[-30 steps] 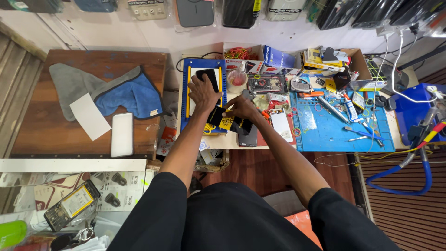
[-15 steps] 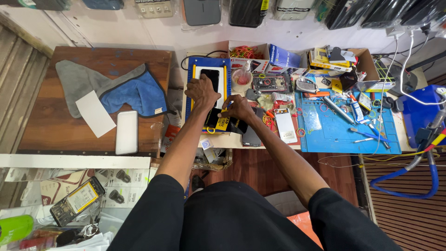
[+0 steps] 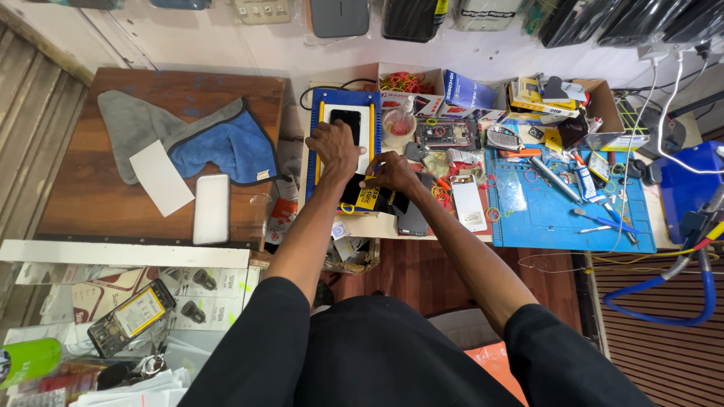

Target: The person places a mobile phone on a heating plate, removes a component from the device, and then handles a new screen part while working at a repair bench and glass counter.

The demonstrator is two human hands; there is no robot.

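— Cluttered repair surface [image 3: 392,226] against a pale wall, with a wooden board [image 3: 90,196] to the left and a blue mat [image 3: 528,203] full of small tools to the right. What is the person working on?

— A dark phone [image 3: 348,124] lying flat on a blue-framed plate with yellow rails [image 3: 317,128], near the back of the surface. The left hand [image 3: 334,147] rests on the plate just below the phone, fingers curled down; whether it grips anything I cannot tell.

— And the other hand?

— The right hand [image 3: 392,172] is pinched on a small black packet with a yellow label [image 3: 369,197] at the plate's front edge.

— How would that phone handle?

— I judge it light, stiff and slick on its glass face, and easy to crack. Its long edges look the safest place to take hold, not the face.

— Anything else nearby?

— A white phone [image 3: 211,209] and a white card [image 3: 161,178] lie on the board beside a grey and blue cloth [image 3: 219,143].
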